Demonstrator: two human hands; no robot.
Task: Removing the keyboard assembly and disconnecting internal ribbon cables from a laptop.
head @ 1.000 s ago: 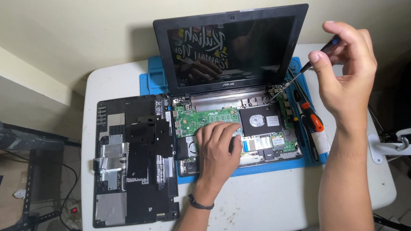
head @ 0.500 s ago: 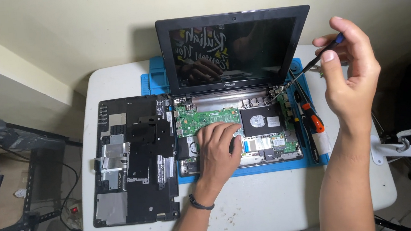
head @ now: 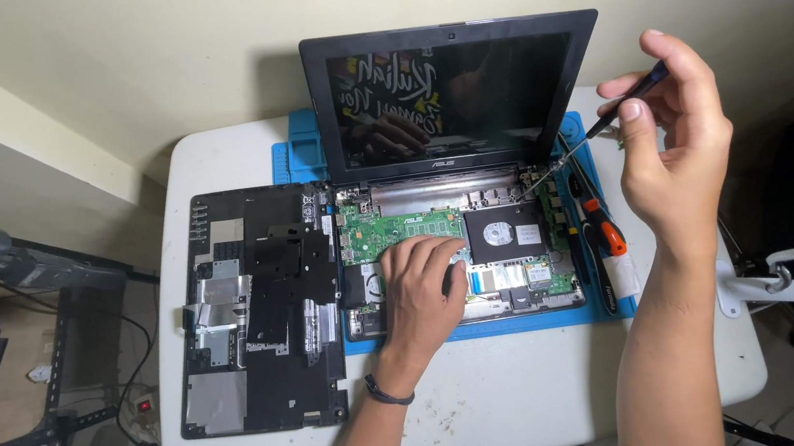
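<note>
Laptop [head: 461, 236] lay opened on the blue mat [head: 298, 155]; left hand [head: 422, 284] pressed flat, fingers spread, on its board. Right hand [head: 675, 138], beyond its right edge, pinched a screwdriver [head: 592, 134] slanting down-left, tip touching the right hinge corner.

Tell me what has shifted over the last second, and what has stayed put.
The right hand has edged a little to the right and turned slightly about the screwdriver, which it still grips, tip still at the laptop's right hinge corner. The left hand still rests flat on the open base. The removed cover, blue mat and spare screwdrivers have not moved.
</note>
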